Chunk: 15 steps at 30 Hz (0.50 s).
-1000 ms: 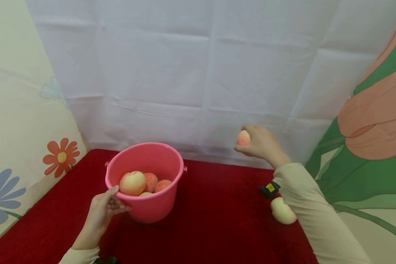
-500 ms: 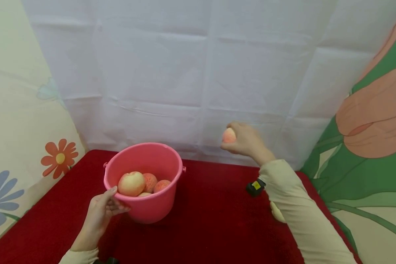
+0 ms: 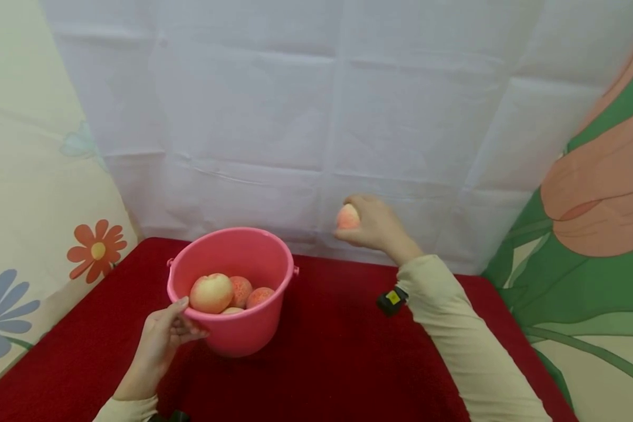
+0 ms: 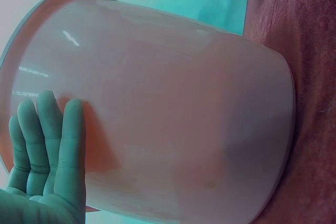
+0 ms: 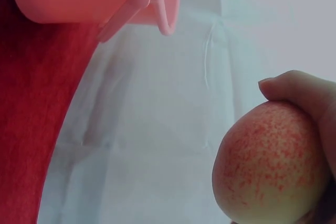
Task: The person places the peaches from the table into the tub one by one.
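Observation:
In the head view a pink bucket (image 3: 242, 334) stands tilted toward me on the left of the red cloth. Several peaches lie inside, a pale yellow one (image 3: 211, 293) nearest the rim and redder ones (image 3: 260, 296) beside it. My left hand (image 3: 160, 340) holds the bucket's near left rim, thumb over the edge and fingers along the outer wall, as the left wrist view shows. To the bucket's right, my right hand (image 3: 377, 225) grips a speckled red-and-yellow peach (image 5: 270, 163) in the air. Its thumb and fingers wrap the fruit's sides.
Red cloth (image 3: 337, 351) covers the table. A white sheet (image 3: 274, 117) hangs right behind its back edge, with flower-printed panels (image 3: 606, 205) on both sides. The bucket's handle (image 5: 126, 14) hangs down on its right side. A black wrist device (image 3: 392, 300) sits under my right sleeve.
My right hand has carried the peach leftward, toward the bucket. The right forearm now covers the pale peach seen earlier on the cloth at right. My left hand has kept its place.

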### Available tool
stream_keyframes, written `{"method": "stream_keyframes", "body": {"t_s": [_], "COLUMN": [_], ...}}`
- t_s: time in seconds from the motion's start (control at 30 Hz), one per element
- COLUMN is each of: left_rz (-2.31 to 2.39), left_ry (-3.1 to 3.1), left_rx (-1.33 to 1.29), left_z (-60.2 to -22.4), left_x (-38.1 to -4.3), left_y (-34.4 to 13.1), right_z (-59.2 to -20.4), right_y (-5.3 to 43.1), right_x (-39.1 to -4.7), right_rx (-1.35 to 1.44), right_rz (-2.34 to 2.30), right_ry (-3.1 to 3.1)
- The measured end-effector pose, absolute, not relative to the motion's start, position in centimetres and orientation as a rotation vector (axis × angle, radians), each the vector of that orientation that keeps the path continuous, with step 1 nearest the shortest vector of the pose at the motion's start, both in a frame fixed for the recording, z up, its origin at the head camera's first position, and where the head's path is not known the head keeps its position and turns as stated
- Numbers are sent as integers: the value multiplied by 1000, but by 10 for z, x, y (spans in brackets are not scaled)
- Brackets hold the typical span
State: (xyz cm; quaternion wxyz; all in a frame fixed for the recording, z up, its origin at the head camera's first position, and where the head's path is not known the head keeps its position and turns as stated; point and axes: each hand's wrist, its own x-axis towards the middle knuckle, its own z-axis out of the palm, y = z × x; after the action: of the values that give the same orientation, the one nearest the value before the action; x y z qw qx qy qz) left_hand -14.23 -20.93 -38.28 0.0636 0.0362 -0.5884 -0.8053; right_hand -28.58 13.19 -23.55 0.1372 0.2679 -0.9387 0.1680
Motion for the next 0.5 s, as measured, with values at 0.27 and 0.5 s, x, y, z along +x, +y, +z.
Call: {"method": "stream_keyframes", "body": {"t_s": [0.27, 0.5], "left_rz": [-2431, -2414], "left_ry": [-1768, -1778], "left_rx": [104, 137], "left_z": [-385, -384], "left_x": [-144, -144], "left_y": [-211, -210], "right_z": [-237, -238], "right_y": [124, 116], "right_x": [-285, -286], "right_rx": [787, 798], "right_rz": [506, 521], "right_ry": [-2739, -2756]}}
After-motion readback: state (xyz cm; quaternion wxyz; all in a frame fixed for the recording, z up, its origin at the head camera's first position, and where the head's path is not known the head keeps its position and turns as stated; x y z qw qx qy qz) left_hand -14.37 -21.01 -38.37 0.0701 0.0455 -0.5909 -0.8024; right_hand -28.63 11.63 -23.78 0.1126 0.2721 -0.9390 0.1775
